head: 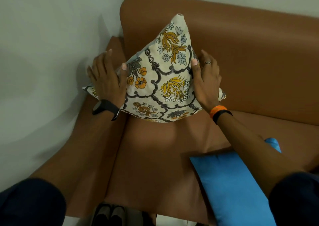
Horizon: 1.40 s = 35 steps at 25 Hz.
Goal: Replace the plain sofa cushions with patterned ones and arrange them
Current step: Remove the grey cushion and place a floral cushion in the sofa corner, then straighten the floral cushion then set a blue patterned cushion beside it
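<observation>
A cream patterned cushion (165, 73) with yellow and orange flowers and grey scrollwork stands on one corner in the left corner of the brown sofa (250, 61), leaning against the backrest. My left hand (107, 78) presses its left side, thumb on the front face. On the cushion's right side my right hand (206, 80) holds the edge, thumb on the front. A plain blue cushion (231, 186) lies flat on the seat at the lower right, partly under my right forearm.
The sofa's left armrest (89, 139) runs beside a pale wall (43, 53). Dark shoes (110, 213) sit on the floor below the seat's front edge. Bare brown seat (151, 156) lies between the two cushions.
</observation>
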{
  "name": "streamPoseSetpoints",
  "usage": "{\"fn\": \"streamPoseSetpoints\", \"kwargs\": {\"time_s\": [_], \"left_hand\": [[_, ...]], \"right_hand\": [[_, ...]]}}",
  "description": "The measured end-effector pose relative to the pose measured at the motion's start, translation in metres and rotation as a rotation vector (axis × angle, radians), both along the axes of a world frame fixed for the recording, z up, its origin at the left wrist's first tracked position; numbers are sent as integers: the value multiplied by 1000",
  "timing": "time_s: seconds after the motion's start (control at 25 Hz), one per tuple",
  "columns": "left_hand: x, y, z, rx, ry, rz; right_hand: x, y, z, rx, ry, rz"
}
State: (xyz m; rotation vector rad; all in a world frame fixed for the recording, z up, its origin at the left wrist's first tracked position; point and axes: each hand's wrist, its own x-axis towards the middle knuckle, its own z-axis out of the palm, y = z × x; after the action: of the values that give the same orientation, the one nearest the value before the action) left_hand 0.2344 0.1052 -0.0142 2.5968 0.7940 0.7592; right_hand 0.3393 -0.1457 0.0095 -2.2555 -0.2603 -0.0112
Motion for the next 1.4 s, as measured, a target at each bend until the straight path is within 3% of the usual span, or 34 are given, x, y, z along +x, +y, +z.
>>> {"fn": "streamPoseSetpoints", "kwargs": {"time_s": [0.28, 0.48, 0.68, 0.84, 0.92, 1.08, 1.24, 1.4], "left_hand": [[-68, -123, -7, 267, 1, -314], [-143, -264, -69, 174, 272, -637], [-218, -360, -141, 398, 669, -958], [-243, -410, -159, 280, 729, -860], [-237, -416, -149, 239, 799, -808], [-197, -386, -104, 348, 602, -848], [-104, -300, -35, 327, 368, -583], [6, -182, 30, 346, 396, -403]], "right_hand": [[-27, -110, -11, -81, -9, 241], [-93, -276, -53, -343, 13, 497], [-151, -439, -99, -600, 68, 753], [-200, -505, -133, -723, 24, 851], [-210, -504, -139, -704, 43, 811], [-177, -451, -129, -468, 72, 587], [-97, -345, -95, -212, 218, 418], [-6, -239, -78, -104, 337, 338]]}}
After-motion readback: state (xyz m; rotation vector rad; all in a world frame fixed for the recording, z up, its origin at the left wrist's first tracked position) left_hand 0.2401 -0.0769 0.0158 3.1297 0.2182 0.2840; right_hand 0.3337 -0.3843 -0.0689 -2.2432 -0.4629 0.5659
